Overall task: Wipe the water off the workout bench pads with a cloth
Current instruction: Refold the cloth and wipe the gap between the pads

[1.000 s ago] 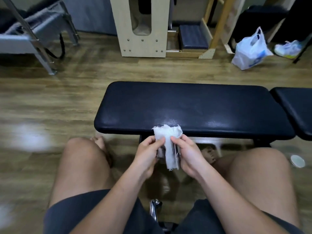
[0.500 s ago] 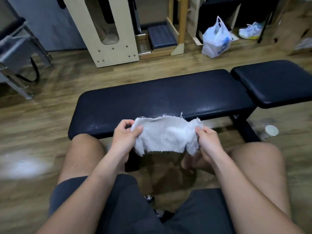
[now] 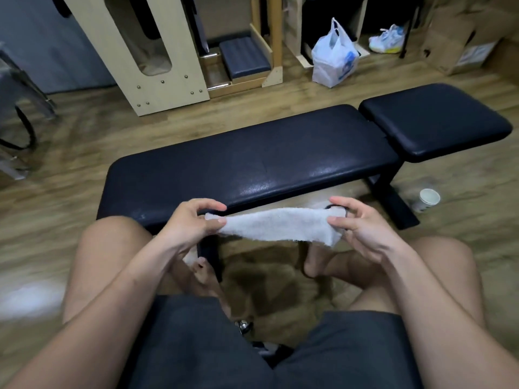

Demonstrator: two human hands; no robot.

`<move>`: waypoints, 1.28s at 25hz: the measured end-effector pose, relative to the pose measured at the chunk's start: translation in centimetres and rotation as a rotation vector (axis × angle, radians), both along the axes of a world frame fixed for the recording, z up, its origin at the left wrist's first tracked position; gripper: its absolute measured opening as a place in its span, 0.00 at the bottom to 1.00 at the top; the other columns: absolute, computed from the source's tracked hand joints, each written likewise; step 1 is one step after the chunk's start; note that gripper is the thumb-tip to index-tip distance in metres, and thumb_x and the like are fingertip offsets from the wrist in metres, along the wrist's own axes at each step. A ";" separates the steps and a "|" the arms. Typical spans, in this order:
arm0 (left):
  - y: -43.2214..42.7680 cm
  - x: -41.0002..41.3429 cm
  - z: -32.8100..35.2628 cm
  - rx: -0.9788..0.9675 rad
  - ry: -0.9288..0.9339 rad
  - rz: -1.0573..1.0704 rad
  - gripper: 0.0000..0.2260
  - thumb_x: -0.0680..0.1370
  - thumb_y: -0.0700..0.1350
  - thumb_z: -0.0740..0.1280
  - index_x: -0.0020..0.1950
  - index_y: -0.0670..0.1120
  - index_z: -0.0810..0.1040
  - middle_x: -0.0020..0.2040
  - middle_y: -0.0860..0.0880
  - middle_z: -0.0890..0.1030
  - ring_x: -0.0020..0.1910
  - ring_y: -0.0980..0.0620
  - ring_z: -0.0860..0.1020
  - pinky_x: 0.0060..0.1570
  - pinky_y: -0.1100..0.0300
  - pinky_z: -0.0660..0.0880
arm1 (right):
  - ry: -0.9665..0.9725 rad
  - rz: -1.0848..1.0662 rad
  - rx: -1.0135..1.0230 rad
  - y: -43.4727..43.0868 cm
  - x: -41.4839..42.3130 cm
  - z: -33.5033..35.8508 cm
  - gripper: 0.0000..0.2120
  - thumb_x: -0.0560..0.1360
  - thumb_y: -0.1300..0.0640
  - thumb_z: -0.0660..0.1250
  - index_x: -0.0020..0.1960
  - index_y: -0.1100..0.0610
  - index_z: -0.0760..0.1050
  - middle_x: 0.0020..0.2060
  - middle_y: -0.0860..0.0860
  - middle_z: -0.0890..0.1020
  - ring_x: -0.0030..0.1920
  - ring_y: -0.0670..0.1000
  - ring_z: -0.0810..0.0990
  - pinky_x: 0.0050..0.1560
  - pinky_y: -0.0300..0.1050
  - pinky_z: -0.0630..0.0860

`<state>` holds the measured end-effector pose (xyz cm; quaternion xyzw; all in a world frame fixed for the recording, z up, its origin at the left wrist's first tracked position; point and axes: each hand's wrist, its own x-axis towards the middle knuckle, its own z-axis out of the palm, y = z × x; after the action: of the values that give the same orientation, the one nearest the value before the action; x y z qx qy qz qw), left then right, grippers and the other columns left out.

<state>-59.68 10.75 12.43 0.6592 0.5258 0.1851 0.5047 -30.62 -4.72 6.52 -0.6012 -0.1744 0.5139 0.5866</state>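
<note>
Left hand (image 3: 193, 220) pinches the left end of the white cloth (image 3: 275, 224), thumb against fingers. Right hand (image 3: 362, 228) pinches the right end. The cloth is stretched taut in the air over my knees, just near of the long bench pad (image 3: 252, 164), not on it. Risks: it's a fingertip hold only, so an end could slip on the first push. A narrow strip may also skip the wet sheen at the pad's near right. The cloth's long axis runs left-right, along the pad's near edge.
</note>
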 end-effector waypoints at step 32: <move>-4.1 6.5 -3.5 -0.308 -0.165 0.049 0.05 0.76 0.43 0.71 0.43 0.42 0.84 0.41 0.38 0.84 0.39 0.45 0.79 0.42 0.54 0.74 | -0.574 0.108 -0.164 2.8 -7.9 2.0 0.06 0.71 0.51 0.69 0.46 0.48 0.84 0.43 0.45 0.85 0.55 0.44 0.81 0.67 0.49 0.71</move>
<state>-53.15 6.69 8.92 0.5438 0.5205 0.1681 0.6365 -38.53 -1.92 8.54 -0.7571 -0.3225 0.3657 0.4348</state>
